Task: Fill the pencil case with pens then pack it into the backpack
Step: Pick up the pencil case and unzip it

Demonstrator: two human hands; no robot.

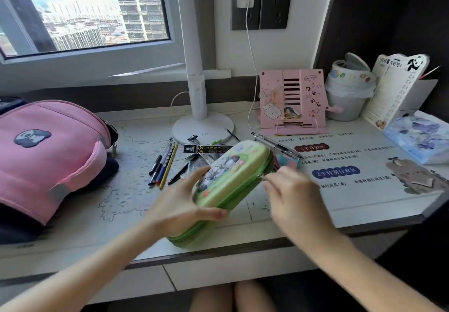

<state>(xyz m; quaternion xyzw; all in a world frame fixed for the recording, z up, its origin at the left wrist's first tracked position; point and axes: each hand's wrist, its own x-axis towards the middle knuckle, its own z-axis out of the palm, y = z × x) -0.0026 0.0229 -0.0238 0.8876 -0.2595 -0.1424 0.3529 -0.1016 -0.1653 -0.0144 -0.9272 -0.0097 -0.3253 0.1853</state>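
I see the left hand (pixel 179 204) gripping the green pencil case (pixel 230 178), tilted over the desk's (pixel 73 226) front edge. The blurred right hand (pixel 291 197) is at its zipper side, grip unclear. Pens (pixel 162 163) lie near the pink backpack (pixel 48 153).

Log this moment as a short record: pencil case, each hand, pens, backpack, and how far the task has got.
pencil case: green, lid down, held tilted over the desk
left hand: grips the case's near end, thumb on top
right hand: fingers at the case's zipper edge; too blurred to tell the grip
pens: lying loose on the desk beyond the case
backpack: pink, lying on the desk at the left
progress: no pens packed yet, as far as shows
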